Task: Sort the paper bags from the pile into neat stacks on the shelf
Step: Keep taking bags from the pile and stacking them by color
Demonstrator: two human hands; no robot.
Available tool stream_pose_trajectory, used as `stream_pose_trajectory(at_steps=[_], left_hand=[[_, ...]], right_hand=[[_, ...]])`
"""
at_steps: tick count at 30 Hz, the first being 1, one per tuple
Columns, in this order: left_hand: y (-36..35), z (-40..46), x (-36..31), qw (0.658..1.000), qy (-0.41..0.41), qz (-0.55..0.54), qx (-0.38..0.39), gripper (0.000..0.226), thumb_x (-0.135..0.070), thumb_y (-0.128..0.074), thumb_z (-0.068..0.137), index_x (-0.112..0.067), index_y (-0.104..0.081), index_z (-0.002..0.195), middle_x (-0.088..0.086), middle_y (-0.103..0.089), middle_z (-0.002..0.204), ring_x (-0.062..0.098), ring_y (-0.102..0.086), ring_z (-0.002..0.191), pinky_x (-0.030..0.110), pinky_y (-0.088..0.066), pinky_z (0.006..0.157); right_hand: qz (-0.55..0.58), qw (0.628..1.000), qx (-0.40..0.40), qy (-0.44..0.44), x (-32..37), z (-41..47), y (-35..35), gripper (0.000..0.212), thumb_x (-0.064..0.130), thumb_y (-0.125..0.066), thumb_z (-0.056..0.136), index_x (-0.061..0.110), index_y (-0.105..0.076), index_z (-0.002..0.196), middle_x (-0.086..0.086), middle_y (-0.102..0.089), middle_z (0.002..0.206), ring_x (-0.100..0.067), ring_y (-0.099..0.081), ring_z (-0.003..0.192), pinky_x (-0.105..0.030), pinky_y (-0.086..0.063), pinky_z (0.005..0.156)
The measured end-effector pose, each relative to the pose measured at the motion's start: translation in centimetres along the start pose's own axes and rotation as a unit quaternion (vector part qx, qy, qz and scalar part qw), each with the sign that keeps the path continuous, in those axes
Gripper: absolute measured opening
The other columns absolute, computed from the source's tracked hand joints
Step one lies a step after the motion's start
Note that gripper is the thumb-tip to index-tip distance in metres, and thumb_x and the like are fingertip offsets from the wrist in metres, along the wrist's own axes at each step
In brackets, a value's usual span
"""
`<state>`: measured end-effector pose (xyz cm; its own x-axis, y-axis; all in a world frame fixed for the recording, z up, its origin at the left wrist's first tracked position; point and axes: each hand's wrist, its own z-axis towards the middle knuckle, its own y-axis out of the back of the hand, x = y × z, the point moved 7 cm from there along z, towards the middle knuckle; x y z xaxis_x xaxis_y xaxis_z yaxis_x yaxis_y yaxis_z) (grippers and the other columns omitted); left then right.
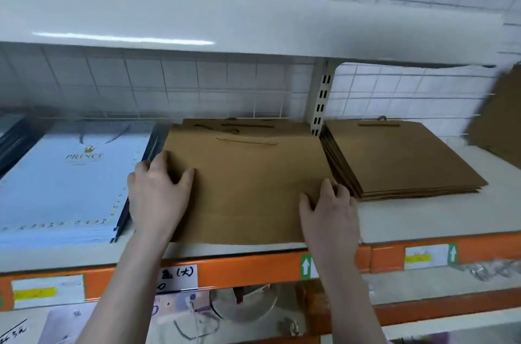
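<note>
Both bare forearms reaching forward and up, hands set apart, palms down.
Left hand [158, 194] lying flat, fingers extended and slightly spread, thumb angled to the right. Right hand [329, 211] likewise flat, fingers pointing ahead, thumb splayed to the left; wrists straight, nothing gripped or pinched.

A flat brown paper bag [248, 188] tops the middle stack on the shelf [408, 219]; another brown stack [400, 157] (lower, neatly squared) lies just right.
</note>
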<state>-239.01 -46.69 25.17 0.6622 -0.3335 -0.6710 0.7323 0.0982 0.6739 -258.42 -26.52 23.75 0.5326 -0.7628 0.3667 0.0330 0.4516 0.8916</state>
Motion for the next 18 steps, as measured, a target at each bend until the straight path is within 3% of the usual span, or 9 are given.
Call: stream_pose_trajectory(at_steps=[6,11,18], left_hand=[[-1.8,1.5,0.0,0.999,-0.022,0.016,0.018,0.057,-0.037,-0.061,0.086,-0.006,-0.048,0.133,0.023,-0.05,0.127,0.04,-0.043,0.118,0.044,-0.033,0.101],[-3.3,2.3,0.3,0.998,-0.013,0.034,0.057,0.056,-0.039,-0.058,0.088,-0.005,-0.047,0.132,0.02,-0.05,0.128,0.038,-0.045,0.118,0.042,-0.036,0.098],[-4.8,4.0,-0.5,0.995,-0.009,0.054,0.078,0.058,-0.042,-0.057,0.088,-0.008,-0.044,0.134,0.017,-0.045,0.134,0.036,-0.046,0.118,0.04,-0.039,0.093]], right_hand=[[-0.032,0.999,0.01,0.003,0.7,2.2,-1.8,0.056,0.044,-0.034,0.097,0.011,-0.031,0.143,-0.01,-0.042,0.138,-0.023,-0.039,0.123,-0.03,-0.033,0.101],[-0.055,0.998,0.019,0.006,1.2,3.8,-2.9,0.055,0.044,-0.036,0.096,0.011,-0.038,0.14,-0.012,-0.044,0.138,-0.027,-0.039,0.126,-0.038,-0.032,0.104],[-0.052,0.997,0.024,0.043,1.3,6.5,-4.5,0.059,0.046,-0.025,0.099,0.011,-0.026,0.147,-0.01,-0.031,0.149,-0.025,-0.029,0.136,-0.036,-0.029,0.11]])
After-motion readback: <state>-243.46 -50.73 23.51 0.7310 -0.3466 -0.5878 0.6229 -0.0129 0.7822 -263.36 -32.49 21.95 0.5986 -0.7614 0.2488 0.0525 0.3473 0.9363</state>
